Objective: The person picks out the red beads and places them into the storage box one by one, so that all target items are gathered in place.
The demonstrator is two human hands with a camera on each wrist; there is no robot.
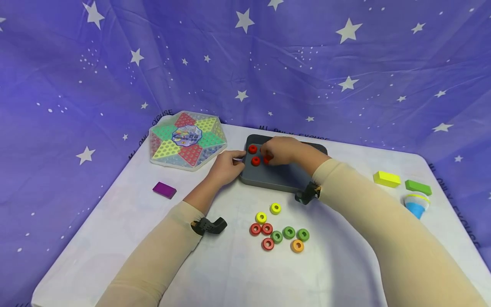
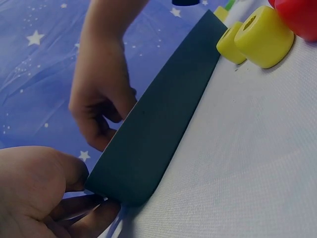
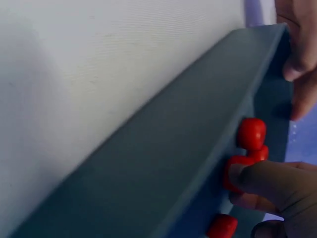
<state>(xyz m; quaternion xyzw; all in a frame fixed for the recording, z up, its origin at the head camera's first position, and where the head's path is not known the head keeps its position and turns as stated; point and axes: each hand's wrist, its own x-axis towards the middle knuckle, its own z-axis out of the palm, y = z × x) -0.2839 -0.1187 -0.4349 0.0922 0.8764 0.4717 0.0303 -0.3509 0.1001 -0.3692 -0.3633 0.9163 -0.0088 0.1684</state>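
A dark grey tray [image 1: 268,174] lies toward the back of the table. My left hand [image 1: 225,167] grips its left end; in the left wrist view the thumb is at the rim and the fingers [image 2: 96,218] are at the corner below. Inside the tray, my right hand [image 1: 281,150] pinches a red ring-shaped bead [image 3: 233,173] between thumb and fingertips. Other red beads [image 1: 255,161] sit on the tray floor around it, another red bead [image 3: 223,226] showing beside the fingers in the right wrist view. The right hand and forearm hide part of the tray.
In front of the tray lie loose yellow beads [image 1: 261,218], red beads [image 1: 268,244], green beads [image 1: 289,232] and an orange bead [image 1: 297,246]. A star-patterned game board [image 1: 180,147] and purple block [image 1: 165,190] are left. Yellow block [image 1: 387,179], green block [image 1: 418,187] and blue-white object [image 1: 416,205] are right.
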